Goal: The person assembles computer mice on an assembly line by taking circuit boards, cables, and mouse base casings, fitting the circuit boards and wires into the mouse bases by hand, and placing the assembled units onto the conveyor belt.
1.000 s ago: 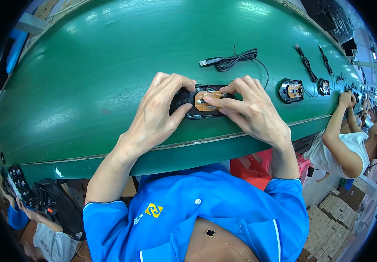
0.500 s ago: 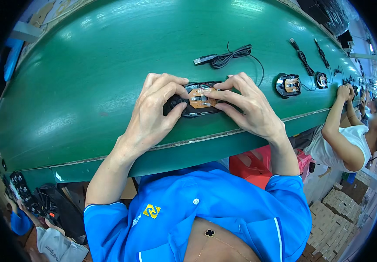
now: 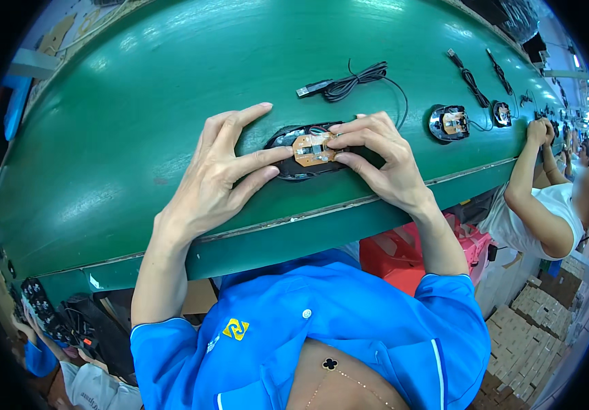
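An opened computer mouse lies on the green bench in front of me, its black lower shell showing an orange circuit board. My left hand is spread at the shell's left end. Its index fingertip touches the board's left edge, the thumb rests by the near rim, and another finger stretches away over the bench. At the other end my right hand grips the mouse, thumb on the near side and fingers on the board and far side. Beyond it lies the mouse's bundled black cable with a USB plug.
Farther right stand another opened mouse and a smaller-looking one, each with a bundled cable behind. A co-worker in white sits along the bench. Red and pink bags are below its near edge.
My left hand has opened and drawn back left, its fingers unwrapping from the shell's left end. The right hand keeps its hold. The view has shifted slightly.
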Demonstrator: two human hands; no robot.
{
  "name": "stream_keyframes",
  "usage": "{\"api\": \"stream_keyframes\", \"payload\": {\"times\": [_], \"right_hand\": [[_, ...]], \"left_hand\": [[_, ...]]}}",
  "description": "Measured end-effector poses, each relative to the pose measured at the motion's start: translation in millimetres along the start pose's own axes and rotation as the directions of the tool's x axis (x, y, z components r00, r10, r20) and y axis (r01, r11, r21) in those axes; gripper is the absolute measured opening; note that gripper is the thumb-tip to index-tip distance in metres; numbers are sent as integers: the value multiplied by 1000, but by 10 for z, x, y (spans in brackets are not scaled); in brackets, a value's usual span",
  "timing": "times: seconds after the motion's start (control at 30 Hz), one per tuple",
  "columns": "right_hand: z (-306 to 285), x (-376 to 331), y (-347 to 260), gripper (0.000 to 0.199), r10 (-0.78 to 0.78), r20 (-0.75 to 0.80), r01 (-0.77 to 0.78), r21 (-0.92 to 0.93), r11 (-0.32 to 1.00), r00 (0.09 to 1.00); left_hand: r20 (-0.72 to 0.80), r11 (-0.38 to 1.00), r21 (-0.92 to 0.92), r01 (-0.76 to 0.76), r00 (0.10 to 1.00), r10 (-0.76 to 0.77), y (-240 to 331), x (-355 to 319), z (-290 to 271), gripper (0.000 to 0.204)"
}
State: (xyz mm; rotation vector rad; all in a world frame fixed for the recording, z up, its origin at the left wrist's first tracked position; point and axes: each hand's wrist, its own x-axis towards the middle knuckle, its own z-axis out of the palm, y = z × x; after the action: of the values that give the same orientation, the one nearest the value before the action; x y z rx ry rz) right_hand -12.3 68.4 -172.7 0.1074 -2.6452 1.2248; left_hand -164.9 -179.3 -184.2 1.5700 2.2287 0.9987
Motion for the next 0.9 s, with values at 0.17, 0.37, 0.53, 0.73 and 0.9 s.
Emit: {"api": "stream_keyframes", "payload": {"times": [0.17,0.37,0.53,0.73,0.9], "right_hand": [[9,-6,4,18,10,-14,-10,1,1000,1000],[16,-27,12,18,20,-30,-19,19,1000,999],[4,-41,31,18,34,-29,-33,30,999,999],[-4,-58,42,18,56,-23,-55,41,998,998],[-6,-75,61,19,60,-25,-59,37,998,998]], "left_hand": [[108,961,249,-123,989,99,-56,17,-82,31],[180,960,193,-201,969,167,-162,76,-153,35],[193,921,208,-331,936,293,-258,154,-157,34],[212,850,291,-439,896,390,-244,212,-137,38],[218,844,319,-430,900,377,-192,212,-96,38]]}}
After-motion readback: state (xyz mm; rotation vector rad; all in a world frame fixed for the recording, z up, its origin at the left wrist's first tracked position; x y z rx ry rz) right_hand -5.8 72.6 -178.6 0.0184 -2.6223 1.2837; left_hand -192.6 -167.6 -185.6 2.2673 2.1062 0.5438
